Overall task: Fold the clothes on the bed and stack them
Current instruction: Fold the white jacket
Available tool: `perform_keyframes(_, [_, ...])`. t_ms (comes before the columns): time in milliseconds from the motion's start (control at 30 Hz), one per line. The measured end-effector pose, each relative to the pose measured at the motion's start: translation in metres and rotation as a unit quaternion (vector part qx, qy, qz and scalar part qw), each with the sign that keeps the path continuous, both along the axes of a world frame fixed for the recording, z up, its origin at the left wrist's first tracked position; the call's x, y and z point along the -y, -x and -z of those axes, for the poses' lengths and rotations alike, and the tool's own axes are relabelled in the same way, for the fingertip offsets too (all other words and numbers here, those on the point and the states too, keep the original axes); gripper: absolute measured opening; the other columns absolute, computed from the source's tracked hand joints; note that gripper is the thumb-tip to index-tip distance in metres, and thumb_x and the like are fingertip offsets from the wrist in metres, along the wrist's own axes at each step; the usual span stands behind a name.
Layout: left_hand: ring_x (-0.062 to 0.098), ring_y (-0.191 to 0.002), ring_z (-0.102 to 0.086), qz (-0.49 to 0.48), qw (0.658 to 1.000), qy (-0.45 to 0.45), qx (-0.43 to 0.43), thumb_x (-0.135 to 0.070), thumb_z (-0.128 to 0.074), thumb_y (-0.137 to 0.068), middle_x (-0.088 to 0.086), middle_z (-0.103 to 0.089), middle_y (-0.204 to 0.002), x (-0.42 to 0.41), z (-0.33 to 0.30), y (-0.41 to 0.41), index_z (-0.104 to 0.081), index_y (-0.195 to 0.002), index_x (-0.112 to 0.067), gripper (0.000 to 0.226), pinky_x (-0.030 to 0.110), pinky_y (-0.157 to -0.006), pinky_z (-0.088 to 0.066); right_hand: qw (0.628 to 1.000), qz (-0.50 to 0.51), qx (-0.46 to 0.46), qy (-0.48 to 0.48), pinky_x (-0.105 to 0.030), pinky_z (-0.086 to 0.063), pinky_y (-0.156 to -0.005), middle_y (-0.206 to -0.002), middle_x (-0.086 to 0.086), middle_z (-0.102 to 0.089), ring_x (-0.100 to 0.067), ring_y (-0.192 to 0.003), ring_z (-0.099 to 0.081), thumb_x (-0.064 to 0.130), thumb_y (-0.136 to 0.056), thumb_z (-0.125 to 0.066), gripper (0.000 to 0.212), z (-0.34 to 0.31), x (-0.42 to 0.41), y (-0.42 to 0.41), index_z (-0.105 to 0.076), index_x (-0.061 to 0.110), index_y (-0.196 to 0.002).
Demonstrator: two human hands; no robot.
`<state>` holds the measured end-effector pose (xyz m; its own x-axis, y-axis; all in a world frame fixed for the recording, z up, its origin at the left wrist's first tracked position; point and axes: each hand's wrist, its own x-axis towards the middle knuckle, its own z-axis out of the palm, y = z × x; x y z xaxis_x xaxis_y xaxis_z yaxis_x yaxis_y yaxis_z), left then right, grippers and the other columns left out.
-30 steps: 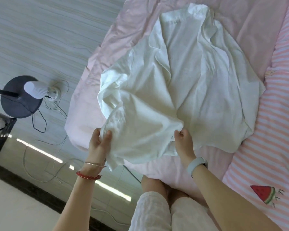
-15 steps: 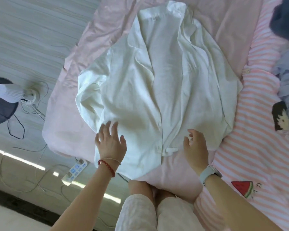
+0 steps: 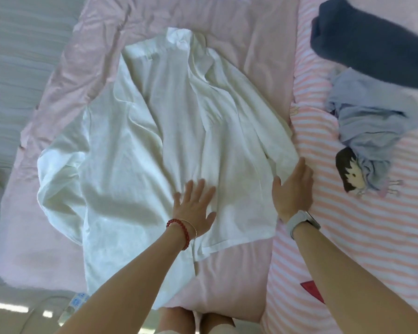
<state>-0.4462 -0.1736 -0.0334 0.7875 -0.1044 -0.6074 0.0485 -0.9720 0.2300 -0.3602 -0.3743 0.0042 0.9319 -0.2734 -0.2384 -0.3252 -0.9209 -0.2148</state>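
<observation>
Left hand (image 3: 195,208) lies flat with fingers spread on the white shirt (image 3: 155,145), further toward its middle than half a second ago. Right hand (image 3: 293,189), fingers straight, now presses the shirt's right edge; its fingertips are blurred. Shirt lies spread on the pink quilt (image 3: 239,280), lower hem overhanging the near edge. Striped sheet (image 3: 372,237) beside it carries a grey garment (image 3: 372,126), partly cut off.

Soft bright daylight, gentle shadows in the cloth folds, slight motion blur, wide-angle bending at the edges
</observation>
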Motion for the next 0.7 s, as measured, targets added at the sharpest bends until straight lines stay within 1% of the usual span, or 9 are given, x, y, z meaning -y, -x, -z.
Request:
perform_keyframes(133, [0.025, -0.143, 0.013, -0.014, 0.998, -0.004, -0.062, -0.044, -0.038, -0.093, -0.005, 0.013, -0.156, 0.002, 0.005, -0.012, -0.004, -0.147, -0.033, 0.064, 0.052, -0.114, -0.011, 0.995, -0.092, 0.008, 0.041, -0.041, -0.045, -0.074, -0.122, -0.019, -0.047, -0.035, -0.102, -0.051, 0.017, -0.087, -0.060, 0.054, 0.000, -0.002, -0.013, -0.038, 0.006, -0.135])
perform_keyframes(233, [0.022, -0.143, 0.012, -0.030, 0.998, -0.016, -0.061, -0.042, -0.039, -0.094, -0.008, 0.014, -0.155, 0.001, 0.003, -0.014, -0.007, -0.146, -0.037, 0.061, 0.056, -0.112, -0.013, 0.984, -0.165, 0.064, -0.004, -0.040, -0.047, -0.065, -0.113, -0.021, -0.052, -0.039, -0.095, -0.055, 0.005, -0.082, -0.061, 0.037, 0.004, -0.007, 0.003, -0.053, 0.000, -0.119])
perform_keyframes(333, [0.023, -0.143, 0.013, -0.042, 0.997, -0.036, -0.052, -0.040, -0.038, -0.095, -0.009, 0.015, -0.155, -0.004, 0.002, -0.006, -0.005, -0.146, -0.039, 0.061, 0.056, -0.111, -0.015, 0.987, -0.141, -0.078, 0.018, -0.039, -0.043, -0.088, -0.128, -0.017, -0.046, -0.034, -0.114, -0.048, 0.023, -0.091, -0.052, 0.051, 0.016, -0.012, 0.025, -0.036, 0.002, -0.134])
perform_keyframes(400, [0.024, -0.142, 0.013, -0.046, 0.997, -0.040, -0.051, -0.040, -0.037, -0.095, -0.009, 0.014, -0.155, -0.008, 0.001, -0.004, -0.005, -0.146, -0.038, 0.060, 0.055, -0.110, -0.018, 0.985, -0.100, -0.135, 0.044, -0.035, -0.040, -0.094, -0.133, -0.014, -0.045, -0.030, -0.121, -0.046, 0.029, -0.094, -0.047, 0.056, 0.022, -0.012, 0.031, -0.027, 0.003, -0.139])
perform_keyframes(467, [0.024, -0.142, 0.013, -0.045, 0.997, -0.032, -0.059, -0.041, -0.037, -0.094, -0.008, 0.013, -0.155, -0.010, -0.002, -0.004, -0.006, -0.146, -0.037, 0.060, 0.054, -0.110, -0.019, 0.986, -0.089, -0.132, 0.050, -0.034, -0.041, -0.092, -0.127, -0.011, -0.052, -0.026, -0.118, -0.049, 0.027, -0.095, -0.044, 0.042, 0.022, -0.013, 0.030, -0.038, 0.007, -0.132])
perform_keyframes(567, [0.022, -0.143, 0.012, -0.061, 0.994, 0.006, -0.091, -0.041, -0.043, -0.093, -0.008, 0.010, -0.156, -0.014, -0.006, -0.010, -0.013, -0.146, -0.038, 0.061, 0.051, -0.111, -0.016, 0.993, -0.098, -0.063, 0.028, -0.039, -0.039, -0.081, -0.098, -0.013, -0.062, -0.033, -0.100, -0.055, 0.016, -0.090, -0.050, 0.018, 0.008, -0.019, 0.022, -0.059, 0.005, -0.101])
perform_keyframes(633, [0.019, -0.144, 0.002, -0.147, 0.981, 0.089, -0.094, -0.036, -0.047, -0.094, -0.005, -0.006, -0.156, -0.017, -0.012, -0.018, -0.030, -0.142, -0.033, 0.052, 0.045, -0.113, -0.016, 0.988, -0.133, 0.072, -0.011, -0.041, -0.040, -0.071, -0.077, -0.015, -0.058, -0.036, -0.080, -0.055, 0.007, -0.080, -0.061, 0.005, -0.006, -0.023, 0.022, -0.061, 0.002, -0.082])
perform_keyframes(667, [0.020, -0.143, -0.011, -0.226, 0.958, 0.159, -0.075, -0.031, -0.050, -0.094, -0.001, -0.023, -0.152, -0.018, -0.016, -0.023, -0.042, -0.137, -0.027, 0.045, 0.038, -0.112, -0.022, 0.974, -0.183, 0.125, -0.048, -0.042, -0.043, -0.068, -0.075, -0.014, -0.057, -0.036, -0.076, -0.055, 0.006, -0.077, -0.062, 0.005, -0.012, -0.024, 0.024, -0.061, 0.003, -0.080])
perform_keyframes(700, [0.021, -0.137, -0.029, -0.320, 0.917, 0.232, -0.046, -0.026, -0.052, -0.093, 0.002, -0.041, -0.142, -0.019, -0.020, -0.028, -0.052, -0.129, -0.020, 0.036, 0.030, -0.104, -0.032, 0.952, -0.259, 0.120, -0.108, -0.043, -0.046, -0.069, -0.079, -0.013, -0.058, -0.035, -0.076, -0.055, 0.008, -0.077, -0.061, 0.009, -0.018, -0.025, 0.027, -0.062, 0.004, -0.085])
